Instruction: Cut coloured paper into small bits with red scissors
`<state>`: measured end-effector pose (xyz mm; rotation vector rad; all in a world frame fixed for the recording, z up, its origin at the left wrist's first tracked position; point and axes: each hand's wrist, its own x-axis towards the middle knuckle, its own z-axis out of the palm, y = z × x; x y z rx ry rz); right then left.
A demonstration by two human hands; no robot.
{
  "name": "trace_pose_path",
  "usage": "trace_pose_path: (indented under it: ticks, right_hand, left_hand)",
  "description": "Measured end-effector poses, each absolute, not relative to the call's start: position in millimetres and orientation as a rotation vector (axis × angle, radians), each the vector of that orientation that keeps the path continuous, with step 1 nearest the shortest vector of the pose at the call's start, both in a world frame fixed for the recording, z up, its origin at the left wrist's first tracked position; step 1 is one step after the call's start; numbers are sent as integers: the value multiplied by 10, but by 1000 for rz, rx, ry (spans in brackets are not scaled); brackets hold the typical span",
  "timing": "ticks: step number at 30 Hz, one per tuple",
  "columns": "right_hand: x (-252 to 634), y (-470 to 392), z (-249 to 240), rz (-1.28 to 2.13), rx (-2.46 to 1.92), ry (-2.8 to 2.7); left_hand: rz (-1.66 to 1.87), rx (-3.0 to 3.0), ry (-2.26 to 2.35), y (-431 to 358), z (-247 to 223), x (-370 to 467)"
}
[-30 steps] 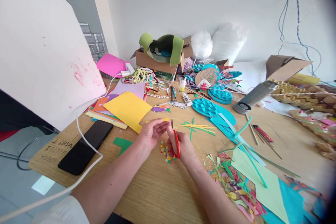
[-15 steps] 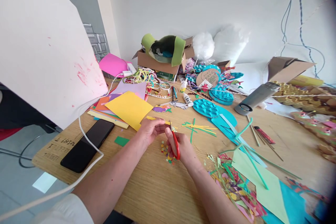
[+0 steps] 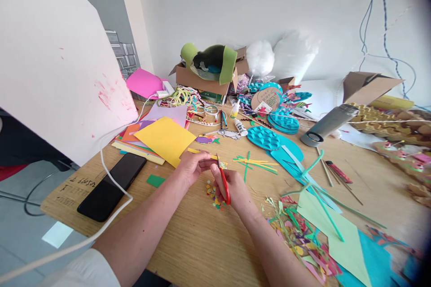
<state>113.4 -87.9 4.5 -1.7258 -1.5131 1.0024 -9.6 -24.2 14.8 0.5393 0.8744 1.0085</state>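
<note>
Near the middle of the table, my left hand [image 3: 194,164] pinches a narrow yellow paper strip [image 3: 193,150], whose right end meets the scissor blades. My right hand [image 3: 232,187] is closed round the red-handled scissors [image 3: 226,184], blades pointing up and away from me. Below the hands lie small round paper bits [image 3: 211,190] in several colours. Just right of them, yellow and green paper strips [image 3: 259,163] are spread on the wood. A small green paper piece [image 3: 156,181] is left of my left wrist.
Coloured paper sheets [image 3: 164,136] and a black phone [image 3: 111,187] with a white cable [image 3: 114,177] across it lie left. Paper scraps [image 3: 303,235] and light green paper [image 3: 336,228] are front right. A steel flask [image 3: 332,124] lies tilted behind; a cardboard box [image 3: 202,80] stands at the back.
The scissor handles look slightly closer together than before. Both hands stay in nearly the same place, with the strip still at the blades.
</note>
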Motion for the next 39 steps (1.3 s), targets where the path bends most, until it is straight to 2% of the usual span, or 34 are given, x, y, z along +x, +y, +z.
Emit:
trace_pose_path:
  ticks: [28, 39]
  right_hand:
    - [1137, -882, 59, 978, -1773, -1477]
    - [1126, -867, -45, 988, -1645, -1459]
  left_hand:
    - [995, 497, 844, -241, 159, -103]
    - [1052, 244, 781, -352, 126, 1]
